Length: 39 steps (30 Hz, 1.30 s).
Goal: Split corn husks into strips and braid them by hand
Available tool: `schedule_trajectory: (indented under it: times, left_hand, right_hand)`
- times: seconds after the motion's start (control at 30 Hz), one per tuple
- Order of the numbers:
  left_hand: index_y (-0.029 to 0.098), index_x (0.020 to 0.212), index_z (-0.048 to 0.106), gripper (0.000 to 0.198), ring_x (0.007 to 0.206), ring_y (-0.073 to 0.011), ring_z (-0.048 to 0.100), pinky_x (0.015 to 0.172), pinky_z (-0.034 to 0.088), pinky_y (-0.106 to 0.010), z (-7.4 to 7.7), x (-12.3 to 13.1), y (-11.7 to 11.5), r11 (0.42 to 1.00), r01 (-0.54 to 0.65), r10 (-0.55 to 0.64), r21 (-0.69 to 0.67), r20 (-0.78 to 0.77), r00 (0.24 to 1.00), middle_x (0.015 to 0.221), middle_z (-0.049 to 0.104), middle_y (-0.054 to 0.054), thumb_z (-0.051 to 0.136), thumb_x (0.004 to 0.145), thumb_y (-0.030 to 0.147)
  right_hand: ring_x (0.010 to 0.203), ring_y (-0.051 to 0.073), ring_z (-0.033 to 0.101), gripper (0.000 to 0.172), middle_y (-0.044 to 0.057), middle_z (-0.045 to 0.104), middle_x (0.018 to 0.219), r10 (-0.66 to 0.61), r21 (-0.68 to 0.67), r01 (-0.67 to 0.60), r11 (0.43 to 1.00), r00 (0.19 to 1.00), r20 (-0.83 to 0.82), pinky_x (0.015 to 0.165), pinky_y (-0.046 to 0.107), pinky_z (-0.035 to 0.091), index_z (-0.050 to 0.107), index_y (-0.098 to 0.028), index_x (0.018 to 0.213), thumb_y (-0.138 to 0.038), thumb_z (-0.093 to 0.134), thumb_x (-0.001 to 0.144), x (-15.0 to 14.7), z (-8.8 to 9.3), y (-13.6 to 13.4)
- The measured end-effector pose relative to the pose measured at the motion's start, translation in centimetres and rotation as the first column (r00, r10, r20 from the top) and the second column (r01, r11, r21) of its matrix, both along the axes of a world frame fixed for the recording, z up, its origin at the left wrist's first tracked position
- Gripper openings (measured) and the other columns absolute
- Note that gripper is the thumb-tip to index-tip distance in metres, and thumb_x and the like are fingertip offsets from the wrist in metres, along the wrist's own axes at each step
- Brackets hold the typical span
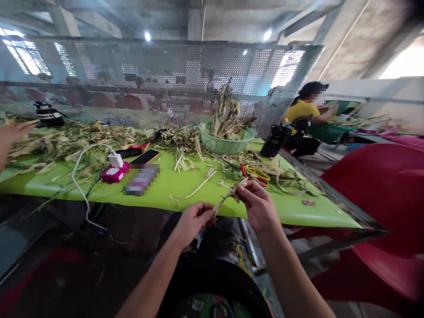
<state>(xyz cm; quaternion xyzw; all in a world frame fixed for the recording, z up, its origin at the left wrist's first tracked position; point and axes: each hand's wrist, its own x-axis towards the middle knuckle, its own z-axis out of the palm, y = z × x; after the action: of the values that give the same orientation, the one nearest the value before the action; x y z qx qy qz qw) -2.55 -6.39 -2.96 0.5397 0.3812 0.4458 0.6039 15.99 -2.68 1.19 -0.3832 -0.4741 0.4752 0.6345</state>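
Observation:
A pale, knotted strip of dried husk [226,197] stretches between my two hands over the table's front edge. My left hand [195,221] pinches its lower end between thumb and fingers. At the upper end, my right hand [256,203] grips the strip with closed fingers. Scissors with red and yellow handles [256,173] lie just beyond my right hand. Another loose husk strip [198,185] rests on the green table [165,190]. Behind it stands a green basket [228,142] holding dried husks [227,115].
Husks [76,137] heap across the table's left and back. A phone [145,157], a pink power socket [114,173] with a white cable and a black bottle [276,140] stand around. Another person's hand [13,132] reaches in at left. Red chair [380,190] at right.

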Motion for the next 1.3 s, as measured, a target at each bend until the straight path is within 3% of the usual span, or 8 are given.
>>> schedule_trajectory:
  times: [0.2,0.37,0.5,0.67,0.8,1.03,1.17,1.3]
  left_hand:
    - [0.015,0.094,0.065,0.033,0.067,-0.0131,0.054,0.061,0.04,-0.024,-0.2,-2.1,0.0,0.996,-0.091,0.092,0.016,-0.08,0.993,0.076,0.065,-0.003,0.061,0.082,0.045]
    - [0.02,0.102,0.068,0.03,0.087,-0.0186,0.058,0.076,0.044,-0.027,3.2,-3.4,1.4,0.919,-0.289,0.334,0.268,-0.143,0.932,0.102,0.067,-0.007,0.058,0.084,0.041]
    - [0.024,0.105,0.07,0.025,0.111,-0.0244,0.055,0.097,0.039,-0.033,6.8,-2.6,3.2,0.827,-0.193,0.297,0.528,-0.119,0.948,0.114,0.066,-0.008,0.06,0.084,0.032]
    - [0.021,0.095,0.073,0.019,0.1,-0.0253,0.059,0.093,0.04,-0.035,9.0,-0.3,5.7,0.741,-0.02,0.214,0.671,-0.207,0.955,0.099,0.071,-0.009,0.065,0.081,0.03]
    - [0.019,0.084,0.071,0.02,0.085,-0.0235,0.061,0.079,0.044,-0.032,8.9,0.4,7.7,0.81,-0.019,0.179,0.586,-0.216,0.96,0.086,0.07,-0.008,0.068,0.077,0.037]
    - [0.014,0.086,0.064,0.032,0.083,-0.0164,0.062,0.084,0.045,-0.031,8.6,0.4,11.6,0.968,0.115,-0.128,0.223,0.045,0.991,0.085,0.069,-0.005,0.079,0.066,0.034]
    - [0.014,0.088,0.059,0.032,0.08,-0.0159,0.065,0.075,0.046,-0.029,8.1,0.8,13.6,0.994,0.082,-0.091,0.077,0.114,0.989,0.084,0.069,-0.007,0.076,0.07,0.034]
    - [0.014,0.096,0.057,0.024,0.079,-0.0151,0.066,0.07,0.048,-0.029,7.5,1.5,15.4,0.994,0.015,0.012,-0.105,0.251,0.968,0.086,0.069,-0.007,0.066,0.08,0.029]
  right_hand:
    - [0.056,0.012,0.052,0.023,-0.001,0.059,0.066,-0.014,0.001,0.014,1.0,0.998,0.064,0.052,0.025,0.043,0.063,-0.019,0.072,-0.033,0.08,0.067,1.3,1.1,0.5]
    - [0.057,0.013,0.054,0.025,0.001,0.061,0.067,0.004,0.037,-0.01,0.999,0.986,0.168,0.054,0.027,0.045,0.063,-0.019,0.072,-0.038,0.08,0.068,1.7,2.4,1.3]
    - [0.057,0.013,0.053,0.028,0.0,0.061,0.066,0.027,0.061,-0.043,0.997,0.968,0.25,0.054,0.026,0.044,0.065,-0.019,0.071,-0.04,0.082,0.065,1.0,3.8,2.0]
    - [0.061,0.013,0.054,0.028,-0.001,0.061,0.067,0.089,0.072,-0.12,0.99,0.937,0.339,0.058,0.025,0.042,0.066,-0.019,0.072,-0.039,0.083,0.063,-0.3,5.3,2.6]
    - [0.061,0.013,0.053,0.029,-0.002,0.06,0.067,0.06,0.118,-0.113,0.987,0.921,0.385,0.058,0.025,0.042,0.066,-0.019,0.071,-0.04,0.083,0.062,-0.9,6.1,3.6]
    - [0.067,0.016,0.058,0.028,0.001,0.067,0.072,0.021,0.17,-0.118,0.978,0.874,0.486,0.065,0.029,0.046,0.071,-0.018,0.078,-0.043,0.078,0.068,-0.5,6.2,7.5]
    - [0.07,0.018,0.059,0.023,0.003,0.068,0.075,-0.164,0.317,-0.036,0.948,0.799,0.578,0.066,0.03,0.046,0.073,-0.018,0.079,-0.04,0.074,0.073,0.1,5.8,9.7]
    - [0.073,0.017,0.058,0.014,0.003,0.065,0.08,-0.335,0.52,-0.06,0.852,0.701,0.63,0.068,0.03,0.045,0.072,-0.02,0.078,-0.033,0.07,0.078,0.2,5.8,10.6]
